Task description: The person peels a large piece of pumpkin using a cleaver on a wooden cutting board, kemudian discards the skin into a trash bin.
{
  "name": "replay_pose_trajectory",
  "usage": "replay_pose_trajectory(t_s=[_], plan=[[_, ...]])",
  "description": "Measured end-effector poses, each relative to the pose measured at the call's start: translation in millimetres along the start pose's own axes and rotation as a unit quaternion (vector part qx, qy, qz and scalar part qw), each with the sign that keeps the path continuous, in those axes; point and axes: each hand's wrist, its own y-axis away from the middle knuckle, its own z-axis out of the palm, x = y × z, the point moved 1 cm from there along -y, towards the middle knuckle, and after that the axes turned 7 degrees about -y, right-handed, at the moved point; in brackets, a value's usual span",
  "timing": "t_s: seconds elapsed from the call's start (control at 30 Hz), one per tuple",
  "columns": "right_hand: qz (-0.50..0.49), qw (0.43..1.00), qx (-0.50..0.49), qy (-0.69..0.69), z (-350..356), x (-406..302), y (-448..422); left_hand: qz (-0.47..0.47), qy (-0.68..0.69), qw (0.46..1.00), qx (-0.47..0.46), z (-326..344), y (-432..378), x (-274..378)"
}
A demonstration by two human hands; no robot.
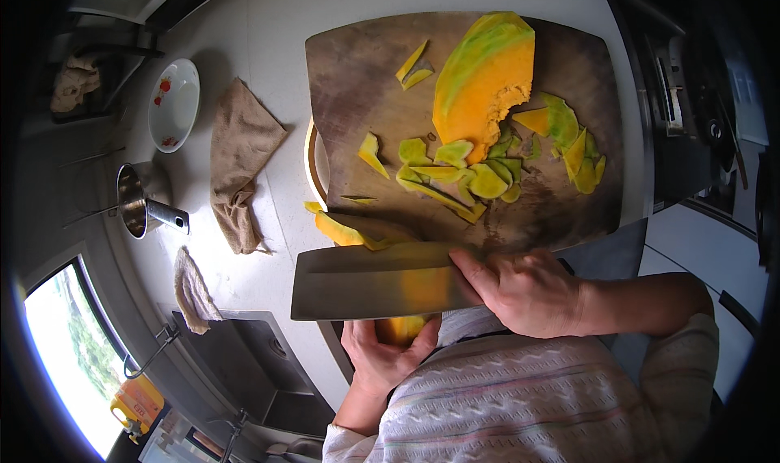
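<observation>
My right hand [530, 292] grips a broad cleaver [353, 286], its blade lying across the near side of the cutting board [365, 97]. Below the blade, my left hand [387, 353] holds a piece of orange pumpkin [402, 327], mostly hidden by the steel. A curled strip of pumpkin rind [338, 228] shows just past the blade's upper edge. On the board lies a large pumpkin wedge [481, 91], with green left along one side and a rough, scooped edge. Green and yellow peelings [487, 179] are scattered near it.
Left of the board are a brown cloth [237, 158], a floral white bowl [175, 106] and a steel pot [131, 201] with its handle pointing inward. A pale rag [192, 292] hangs by the sink [268, 353]. A round rim [314, 164] pokes out under the board. A stove [676, 97] stands right.
</observation>
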Motion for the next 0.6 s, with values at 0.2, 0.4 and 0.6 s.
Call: replay_pose_trajectory(t_s=[0.2, 0.4, 0.6], plan=[[0.022, 0.998, -0.051, -0.017, -14, -5, -27, 0.02, -0.025, 0.999, -0.002, -1, -4, -1], [0.026, 0.99, -0.119, -0.076, -25, -6, -53, 0.014, -0.005, 1.0, 0.012, 0, 1, -3], [0.073, 0.988, -0.122, -0.062, -20, -8, -38, 0.074, -0.006, 0.997, -0.016, 5, 1, -3]])
